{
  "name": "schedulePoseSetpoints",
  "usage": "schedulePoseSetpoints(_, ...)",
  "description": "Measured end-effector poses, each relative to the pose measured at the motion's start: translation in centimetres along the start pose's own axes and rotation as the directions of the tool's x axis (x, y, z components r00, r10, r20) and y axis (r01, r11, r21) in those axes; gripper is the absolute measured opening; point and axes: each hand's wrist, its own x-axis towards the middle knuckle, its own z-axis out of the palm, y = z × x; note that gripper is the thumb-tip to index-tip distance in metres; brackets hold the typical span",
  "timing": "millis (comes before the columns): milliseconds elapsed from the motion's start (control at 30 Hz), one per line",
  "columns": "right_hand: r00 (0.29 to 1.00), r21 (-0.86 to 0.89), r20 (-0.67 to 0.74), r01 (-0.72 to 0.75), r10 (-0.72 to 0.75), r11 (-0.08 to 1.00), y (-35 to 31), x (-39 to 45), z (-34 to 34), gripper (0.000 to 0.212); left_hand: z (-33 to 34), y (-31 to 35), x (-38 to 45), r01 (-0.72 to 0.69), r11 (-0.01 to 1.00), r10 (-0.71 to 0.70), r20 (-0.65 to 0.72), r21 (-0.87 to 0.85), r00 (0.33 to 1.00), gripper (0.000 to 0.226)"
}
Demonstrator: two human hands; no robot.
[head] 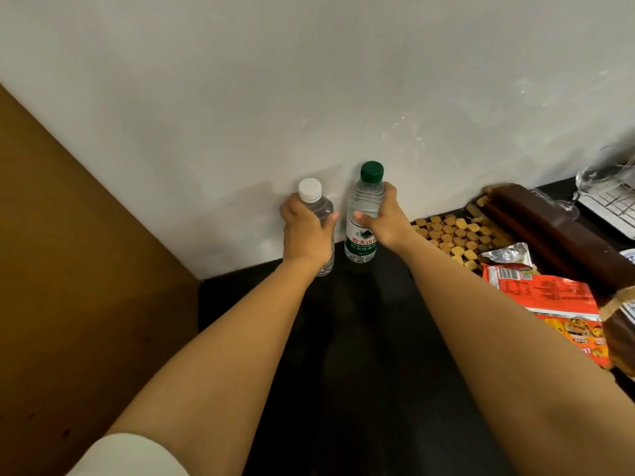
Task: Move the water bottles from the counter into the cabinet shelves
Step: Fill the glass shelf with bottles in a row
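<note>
Two water bottles stand upright at the back of the black counter point(360, 338), close to the white wall. The clear bottle with a white cap point(318, 204) is on the left, and my left hand point(305, 231) grips its body from the front. Beside it on the right stands the taller bottle with a green cap and a green-and-white label point(362, 218). My right hand point(381, 219) wraps round its right side, thumb across the front. Both arms reach straight forward.
A brown wooden panel point(86, 286) rises at the left edge of the counter. To the right lie a wooden bead mat point(453, 235), red snack packets point(549, 297), a dark brown roll point(549, 231), a wine glass point(594, 180) and a white wire rack point(615, 204).
</note>
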Motion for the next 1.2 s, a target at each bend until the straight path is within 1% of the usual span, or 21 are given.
schedulePoseSetpoints(100,0.998,-0.072,0.050,0.031,-0.027,0.997,0.0,-1.1,-0.1,0.065,-0.5,-0.2,-0.9,-0.022,0.999,0.021,0.046,0.028,0.999,0.072)
schedulePoseSetpoints(267,0.986,-0.102,0.154,0.082,-0.066,0.991,0.6,-5.9,0.4,0.065,-1.9,-1.1,-4.8,-0.042,0.999,0.037,0.124,0.034,0.992,0.071)
schedulePoseSetpoints(367,0.974,-0.099,0.195,0.135,-0.114,0.986,1.0,-10.0,0.8,0.062,-3.4,-1.9,-8.3,-0.069,0.995,0.059,0.140,0.067,0.988,0.071)
schedulePoseSetpoints(500,0.953,-0.066,0.259,0.179,-0.157,0.982,1.4,-16.1,1.4,0.055,-6.1,-2.9,-12.9,-0.066,0.995,0.052,0.192,0.068,0.980,0.071)
schedulePoseSetpoints(600,0.947,-0.010,0.275,0.177,-0.168,0.984,1.2,-20.3,2.5,0.058,-8.1,-3.9,-16.2,-0.081,0.993,0.059,0.238,0.083,0.969,0.073)
schedulePoseSetpoints(700,0.943,0.043,0.276,0.179,-0.184,0.983,1.6,-23.5,4.0,0.056,-9.8,-4.8,-19.2,-0.068,0.994,0.043,0.267,0.083,0.963,0.073)
schedulePoseSetpoints(800,0.953,0.116,0.283,0.083,-0.113,0.990,3.1,-25.7,5.7,0.069,-10.9,-6.1,-21.8,-0.064,0.996,0.047,0.256,0.059,0.966,0.070)
schedulePoseSetpoints(867,0.949,0.180,0.308,0.005,-0.061,0.984,4.2,-26.7,6.8,0.069,-11.2,-6.9,-22.9,-0.073,0.997,0.064,0.230,0.031,0.971,0.069)
schedulePoseSetpoints(933,0.949,0.209,0.315,-0.040,-0.028,0.977,5.1,-27.3,7.7,0.075,-11.1,-7.6,-23.5,-0.072,0.997,0.076,0.209,-0.031,0.975,0.069)
schedulePoseSetpoints(1033,0.966,0.190,0.259,-0.026,-0.025,0.981,6.3,-27.6,8.9,0.086,-10.4,-8.4,-23.6,-0.062,0.981,0.099,0.196,-0.183,0.976,0.069)
schedulePoseSetpoints(1133,0.983,0.168,0.180,-0.014,-0.017,0.986,6.9,-27.4,9.6,0.089,-9.5,-9.1,-23.1,-0.004,0.948,0.071,0.198,-0.318,0.978,0.086)
schedulePoseSetpoints(1200,0.990,0.141,0.140,-0.008,-0.012,0.990,7.0,-27.4,9.7,0.090,-9.0,-9.5,-22.8,0.000,0.925,0.067,0.163,-0.381,0.984,0.087)
